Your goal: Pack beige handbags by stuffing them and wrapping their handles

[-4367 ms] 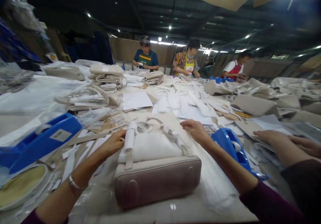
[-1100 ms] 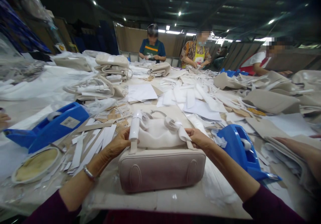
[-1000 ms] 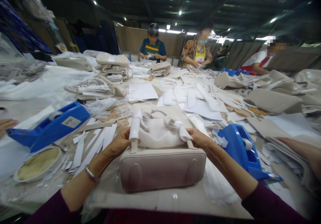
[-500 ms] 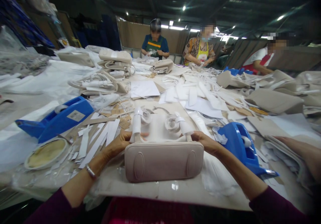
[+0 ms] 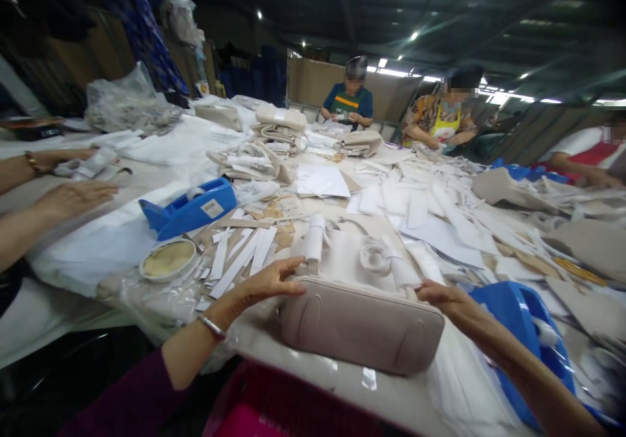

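Observation:
A beige handbag (image 5: 362,326) lies on the table in front of me, its flat base with two oval-stitched ends facing me. Its straps are wrapped in white sheet, and one is coiled into a strap roll (image 5: 376,257). At the bag's left corner, my left hand (image 5: 276,279) holds the edge loosely, thumb on the base side and fingers by the wrapped strap. The fingers of my right hand (image 5: 437,293) are bent and closed on the right edge; their tips are partly hidden.
Blue tape dispensers stand left (image 5: 195,209) and right (image 5: 528,339). Near the left one are a round tape roll (image 5: 167,259) and paper strips (image 5: 244,254). Folded bags (image 5: 278,127) are stacked behind. A co-worker's hands (image 5: 73,195) reach in at left; several people work across the table.
My view has swung left, bringing a co-worker's hands in at left. The handbag has turned slightly, its right end now nearer me. My left hand's fingers have come out from behind its edge.

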`<state>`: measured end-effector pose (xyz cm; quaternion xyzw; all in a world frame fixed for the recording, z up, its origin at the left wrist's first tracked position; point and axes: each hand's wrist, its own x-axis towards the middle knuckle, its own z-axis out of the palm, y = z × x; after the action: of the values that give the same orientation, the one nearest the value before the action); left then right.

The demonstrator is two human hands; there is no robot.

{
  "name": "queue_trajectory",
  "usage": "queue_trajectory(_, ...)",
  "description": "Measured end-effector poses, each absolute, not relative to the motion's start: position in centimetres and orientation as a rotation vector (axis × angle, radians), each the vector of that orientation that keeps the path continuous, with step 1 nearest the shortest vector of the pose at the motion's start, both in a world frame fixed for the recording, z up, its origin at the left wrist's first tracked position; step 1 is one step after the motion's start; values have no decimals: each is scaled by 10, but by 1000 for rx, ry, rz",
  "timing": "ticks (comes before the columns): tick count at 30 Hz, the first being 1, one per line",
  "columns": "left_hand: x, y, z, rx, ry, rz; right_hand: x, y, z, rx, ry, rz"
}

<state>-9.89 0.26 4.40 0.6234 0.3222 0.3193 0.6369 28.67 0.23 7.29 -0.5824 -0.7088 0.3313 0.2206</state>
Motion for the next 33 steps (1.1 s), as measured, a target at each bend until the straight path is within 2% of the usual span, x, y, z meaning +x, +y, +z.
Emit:
queue_trajectory(2,-98,2,42,1428,758,732,272,0,87,-1597,-1937,408)
queue_trajectory(4,-98,3,40,1430,775,748,241,-6,101,-1434,-2072,244)
queue_trajectory(7,-98,2,40,1430,795,760,183,-17,113,-1238,-2527,464)
queue_trajectory(10,-105,-5,42,1465,837,829,142,-23,109,-1225,-2782,391)
queue_trajectory(15,-113,-38,34,978,1127,1333,136,-24,96,-1282,-2756,302)
queue_trajectory(18,-98,-56,22,634,981,1274,140,-28,93,-1265,-2717,268)
queue_trajectory(22,-67,-59,9,523,707,1110,140,-31,89,-1242,-2670,190)
queue_trajectory(33,-69,-57,8,756,848,1328,132,-29,94,-1320,-2614,320)
